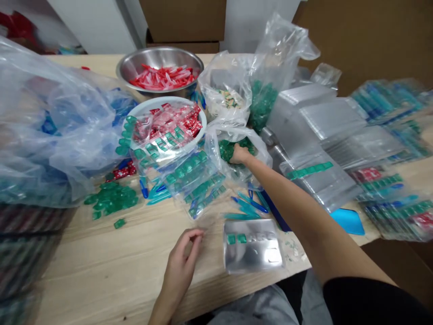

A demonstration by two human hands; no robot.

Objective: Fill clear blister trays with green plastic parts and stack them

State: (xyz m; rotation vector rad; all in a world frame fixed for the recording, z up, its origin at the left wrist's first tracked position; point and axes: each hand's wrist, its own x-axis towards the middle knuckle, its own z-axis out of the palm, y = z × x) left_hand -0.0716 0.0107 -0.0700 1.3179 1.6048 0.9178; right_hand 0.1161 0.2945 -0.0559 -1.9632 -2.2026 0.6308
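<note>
My right hand reaches into an open clear plastic bag of small green pieces. Its fingertips are hidden among them. Low over the bare wood, my left hand has its fingers curled and thumb and forefinger tips together, with nothing visible between them. To its right lies a shiny silver rectangular plate, with two green square pieces and several clear squares in a row along it. Blue and turquoise pointed sticks lie just beyond the plate. Clear packets with rows of green pieces lie left of the bag.
Behind stand a steel bowl of red and pink sticks and a white bowl of red packets. Loose green pieces lie left. Silver sleeves are stacked right, near a blue tray. Large plastic bags crowd the left.
</note>
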